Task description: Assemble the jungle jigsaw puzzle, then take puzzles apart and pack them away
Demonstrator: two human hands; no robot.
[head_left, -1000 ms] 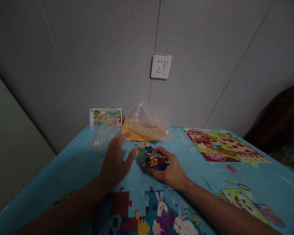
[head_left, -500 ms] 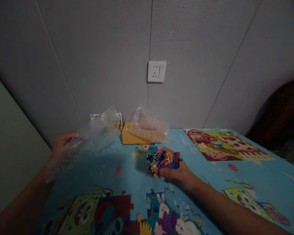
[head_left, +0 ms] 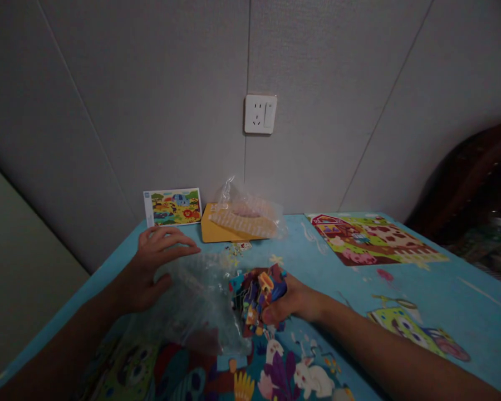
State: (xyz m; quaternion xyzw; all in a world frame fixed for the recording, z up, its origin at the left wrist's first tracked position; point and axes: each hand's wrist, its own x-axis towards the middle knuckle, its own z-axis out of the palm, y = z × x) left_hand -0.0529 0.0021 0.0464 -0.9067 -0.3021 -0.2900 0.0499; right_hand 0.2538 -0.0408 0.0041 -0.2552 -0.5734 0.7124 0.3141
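A stack of colourful jigsaw puzzle pieces (head_left: 254,303) is gripped in my right hand (head_left: 290,303), thumb in front and fingers behind. My left hand (head_left: 158,270) is open, fingers stretched out to the right, above the upper left part of a clear plastic bag (head_left: 200,301). The bag lies spread over the table, its right edge close to the held pieces. Beneath and in front of it are joined puzzle pieces (head_left: 275,373) showing white rabbits and plants, partly covered by the bag.
Against the wall stand a small animal picture card (head_left: 175,207) and a yellow box (head_left: 217,229) with another clear bag (head_left: 254,217) on it. A farm puzzle (head_left: 371,239) lies at the right on the blue cartoon tablecloth (head_left: 329,278). A socket (head_left: 260,114) is on the wall.
My left hand has brought the plastic bag down and right onto the table and let it go. My right hand, still holding the pieces, has shifted slightly nearer and left. The picture card is now uncovered.
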